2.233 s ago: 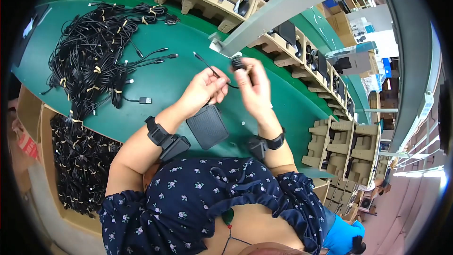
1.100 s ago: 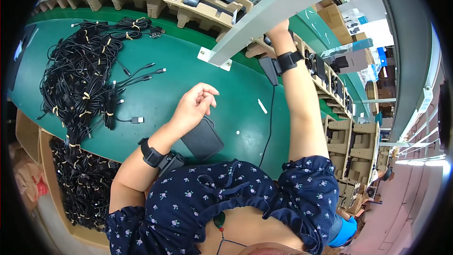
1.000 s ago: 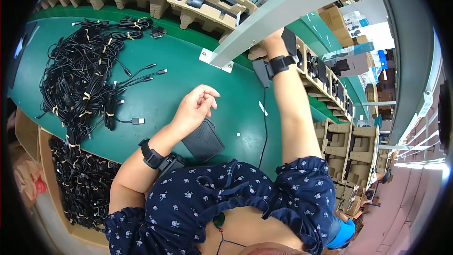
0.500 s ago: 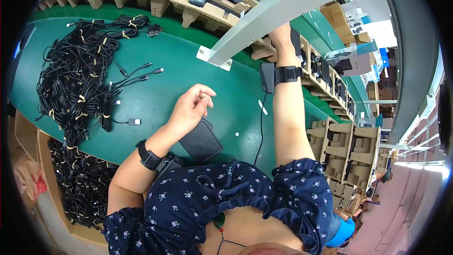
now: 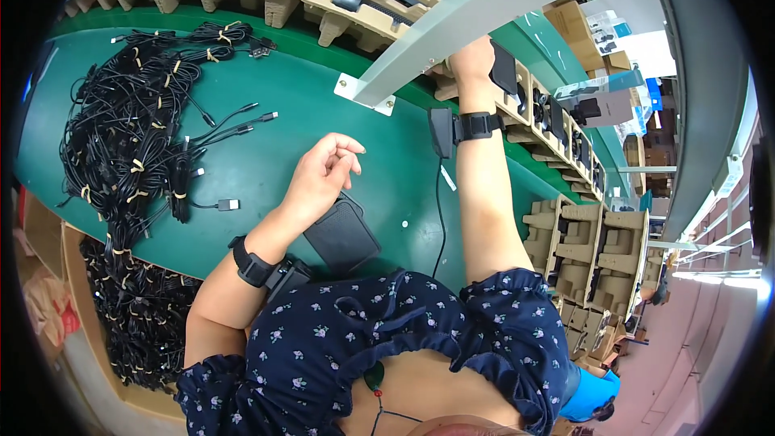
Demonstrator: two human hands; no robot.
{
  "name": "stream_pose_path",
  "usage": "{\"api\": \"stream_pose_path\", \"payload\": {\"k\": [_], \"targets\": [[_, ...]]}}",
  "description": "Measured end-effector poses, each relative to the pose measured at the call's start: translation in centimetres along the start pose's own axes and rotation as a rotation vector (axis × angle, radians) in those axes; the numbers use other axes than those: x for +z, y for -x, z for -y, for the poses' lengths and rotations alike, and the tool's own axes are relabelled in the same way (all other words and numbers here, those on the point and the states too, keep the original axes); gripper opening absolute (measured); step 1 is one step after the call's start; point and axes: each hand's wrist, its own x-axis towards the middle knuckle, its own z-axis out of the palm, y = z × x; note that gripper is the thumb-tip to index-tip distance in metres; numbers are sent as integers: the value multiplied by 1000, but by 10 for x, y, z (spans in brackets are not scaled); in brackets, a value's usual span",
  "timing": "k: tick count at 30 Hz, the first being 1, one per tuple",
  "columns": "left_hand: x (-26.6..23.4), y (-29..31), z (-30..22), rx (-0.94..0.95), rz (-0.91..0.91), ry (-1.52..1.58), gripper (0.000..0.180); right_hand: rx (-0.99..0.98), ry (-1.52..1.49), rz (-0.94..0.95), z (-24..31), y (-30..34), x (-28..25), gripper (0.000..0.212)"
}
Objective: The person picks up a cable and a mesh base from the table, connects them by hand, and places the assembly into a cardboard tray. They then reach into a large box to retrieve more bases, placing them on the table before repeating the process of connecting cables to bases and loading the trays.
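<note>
My left hand [image 5: 324, 171] hovers over the green table [image 5: 387, 194], its fingers loosely curled with nothing visible in them. Close below it lies a flat black rectangular pad [image 5: 343, 234] with rounded corners. On the far right my right hand [image 5: 471, 63] reaches past the grey metal post into the row of pulp trays. A dark flat rectangular piece [image 5: 504, 69] sits in the tray right beside that hand. The post and the hand's own back hide its fingers, so any held item is not visible.
Tied black cables [image 5: 133, 121] with pale bands heap on the left; an open box [image 5: 133, 315] of more stands below. Filled trays [image 5: 367, 0] line the back. Stacked bare trays [image 5: 601, 254] stand right. The grey post [image 5: 452, 32] slants overhead. A cord [image 5: 441, 218] hangs from my right wrist device.
My right hand and forearm have shifted slightly left at the tray, uncovering more of the dark flat piece. The left hand has moved slightly left and up, its fingers still curled.
</note>
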Motion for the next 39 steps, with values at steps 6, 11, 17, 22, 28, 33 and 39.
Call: {"api": "stream_pose_path", "payload": {"k": [6,11,17,22,28,33,39], "targets": [[-1,1,4,50,12,-12,13,-90,107,-135,0,12,-12,18],[-7,-4,5,19,-34,-36,13,10,121,190,-7,-6,-16,21],[-12,-9,4,27,-118,-14,11,-52,176,477,-10,-25,-23,26],[-19,-19,9,71,-130,-69,14,45,63,286,-26,-15,-19,24],[-21,-16,7,99,-211,-84,13,87,-337,-406,-24,38,-32,19],[-19,-19,5,95,-227,-77,12,-560,-416,-58,30,144,-98,14],[-19,-19,11,120,-222,-88,12,-1192,-368,551,79,213,-136,56]]}}
